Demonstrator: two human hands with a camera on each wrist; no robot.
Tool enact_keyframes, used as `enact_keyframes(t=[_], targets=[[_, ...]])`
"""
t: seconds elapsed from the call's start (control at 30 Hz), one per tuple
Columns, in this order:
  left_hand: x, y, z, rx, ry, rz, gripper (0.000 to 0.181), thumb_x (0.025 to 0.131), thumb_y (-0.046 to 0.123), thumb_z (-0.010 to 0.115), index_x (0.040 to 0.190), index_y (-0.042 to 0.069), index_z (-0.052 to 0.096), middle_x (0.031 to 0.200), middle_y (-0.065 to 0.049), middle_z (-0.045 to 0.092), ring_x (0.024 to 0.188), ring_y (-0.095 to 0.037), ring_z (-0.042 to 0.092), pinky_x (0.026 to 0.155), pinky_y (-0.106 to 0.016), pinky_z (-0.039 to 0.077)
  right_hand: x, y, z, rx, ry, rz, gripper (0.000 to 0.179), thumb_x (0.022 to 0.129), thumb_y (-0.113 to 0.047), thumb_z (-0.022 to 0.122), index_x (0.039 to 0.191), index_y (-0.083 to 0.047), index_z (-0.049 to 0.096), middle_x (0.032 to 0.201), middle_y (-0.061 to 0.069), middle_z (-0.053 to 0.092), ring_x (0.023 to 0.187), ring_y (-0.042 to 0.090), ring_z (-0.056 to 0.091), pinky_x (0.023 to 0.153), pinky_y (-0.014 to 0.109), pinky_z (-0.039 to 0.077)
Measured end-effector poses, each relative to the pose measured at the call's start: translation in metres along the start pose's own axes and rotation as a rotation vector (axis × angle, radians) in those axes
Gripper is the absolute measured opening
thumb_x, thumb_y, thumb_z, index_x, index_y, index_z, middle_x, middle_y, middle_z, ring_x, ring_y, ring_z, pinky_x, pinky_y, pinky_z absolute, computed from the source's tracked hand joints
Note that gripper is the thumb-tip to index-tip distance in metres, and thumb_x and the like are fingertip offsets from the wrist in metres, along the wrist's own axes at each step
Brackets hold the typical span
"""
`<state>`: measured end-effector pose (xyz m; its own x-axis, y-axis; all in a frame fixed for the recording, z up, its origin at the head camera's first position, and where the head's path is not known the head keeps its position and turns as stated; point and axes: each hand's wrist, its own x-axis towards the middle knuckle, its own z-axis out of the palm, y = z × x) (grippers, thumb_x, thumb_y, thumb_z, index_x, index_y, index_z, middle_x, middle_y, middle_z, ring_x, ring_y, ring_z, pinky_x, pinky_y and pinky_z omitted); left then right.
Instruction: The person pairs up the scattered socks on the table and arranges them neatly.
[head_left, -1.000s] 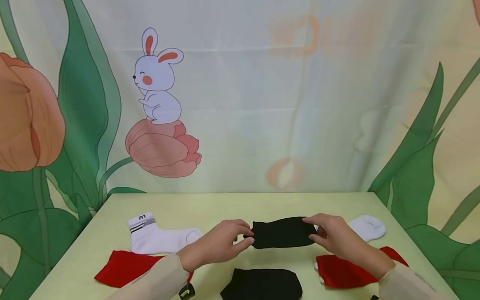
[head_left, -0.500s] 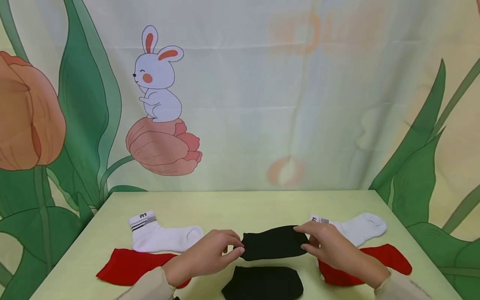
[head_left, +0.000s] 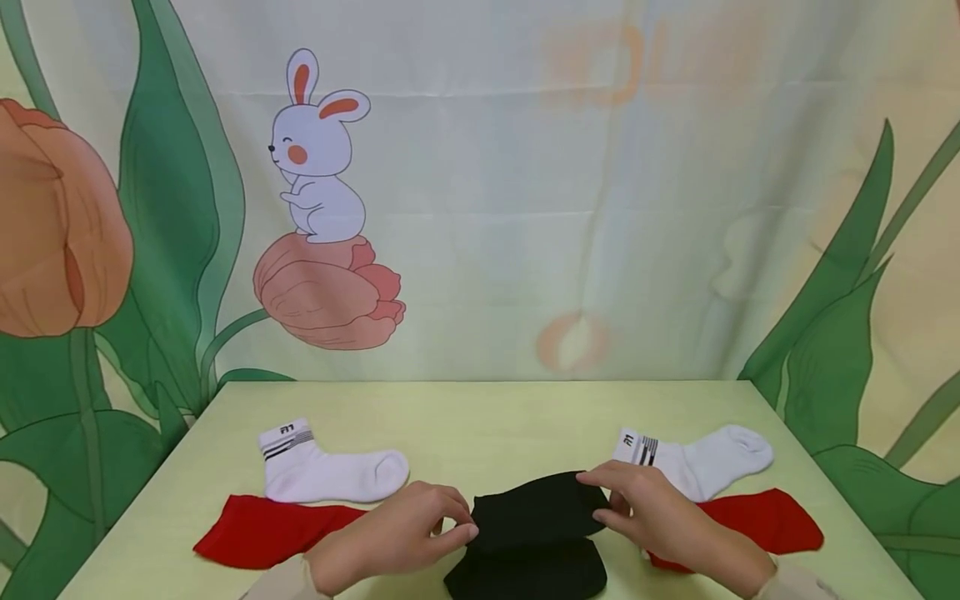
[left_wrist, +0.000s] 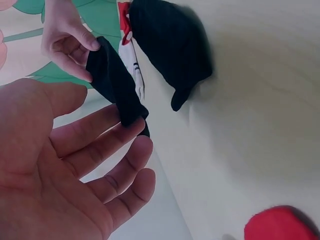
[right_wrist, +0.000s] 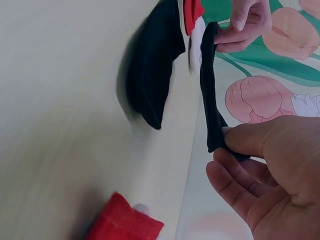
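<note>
A black ankle sock (head_left: 536, 512) hangs stretched sideways above the table. My left hand (head_left: 408, 529) holds its left end; in the left wrist view the left fingers (left_wrist: 132, 127) are at its edge, with the thumb standing apart from the cloth. My right hand (head_left: 660, 512) pinches the opposite end between thumb and fingers, as the right wrist view shows with the thumb (right_wrist: 245, 137) on the cloth. Just below and nearer lies a second black sock (head_left: 528, 575), flat on the table and partly covered in the head view by the raised one.
Left on the table (head_left: 450, 408) are a white sock with dark stripes (head_left: 330, 475) and a red sock (head_left: 270, 529). To the right lie another striped white sock (head_left: 720, 458) and red sock (head_left: 780, 521), both partly behind my right arm. A printed curtain (head_left: 480, 208) stands behind.
Both hands have brought the held black sock nearer and slightly left, so that it now overlaps the lying black sock in the head view. The right-hand striped white sock shows more.
</note>
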<state>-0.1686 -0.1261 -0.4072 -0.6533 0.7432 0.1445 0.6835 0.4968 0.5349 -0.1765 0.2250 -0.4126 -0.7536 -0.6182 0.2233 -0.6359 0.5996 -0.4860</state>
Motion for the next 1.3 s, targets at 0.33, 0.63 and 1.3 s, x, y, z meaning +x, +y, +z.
enact_keyframes(t=[0.33, 0.63, 1.3], targets=[[-0.011, -0.005, 0.008, -0.015, -0.04, -0.034, 0.018, 0.101, 0.024, 0.067, 0.096, 0.013, 0.08, 0.094, 0.013, 0.069, 0.075, 0.004, 0.056, 0.073, -0.018, 0.051, -0.002, -0.006, 0.012, 0.017, -0.078, 0.0, 0.045, 0.089, -0.007, 0.079, 0.132, -0.004, 0.066, 0.117, 0.009, 0.069, 0.068, -0.004, 0.051, 0.063, 0.018, 0.052], [-0.014, -0.008, 0.014, -0.088, -0.113, -0.116, 0.019, 0.1, 0.029, 0.069, 0.096, 0.014, 0.081, 0.088, 0.018, 0.066, 0.075, 0.003, 0.056, 0.074, -0.02, 0.052, -0.004, -0.013, 0.02, 0.057, -0.108, 0.004, 0.045, 0.09, -0.008, 0.079, 0.133, -0.004, 0.066, 0.118, 0.008, 0.067, 0.069, -0.004, 0.053, 0.066, 0.017, 0.053], [-0.016, -0.015, 0.027, -0.116, -0.149, -0.194, 0.014, 0.097, 0.027, 0.072, 0.099, 0.016, 0.081, 0.086, 0.018, 0.067, 0.074, 0.003, 0.059, 0.072, -0.019, 0.053, -0.005, -0.013, 0.032, 0.108, -0.25, 0.169, 0.044, 0.09, -0.013, 0.08, 0.131, -0.006, 0.068, 0.112, 0.003, 0.067, 0.073, 0.0, 0.054, 0.069, 0.017, 0.054]])
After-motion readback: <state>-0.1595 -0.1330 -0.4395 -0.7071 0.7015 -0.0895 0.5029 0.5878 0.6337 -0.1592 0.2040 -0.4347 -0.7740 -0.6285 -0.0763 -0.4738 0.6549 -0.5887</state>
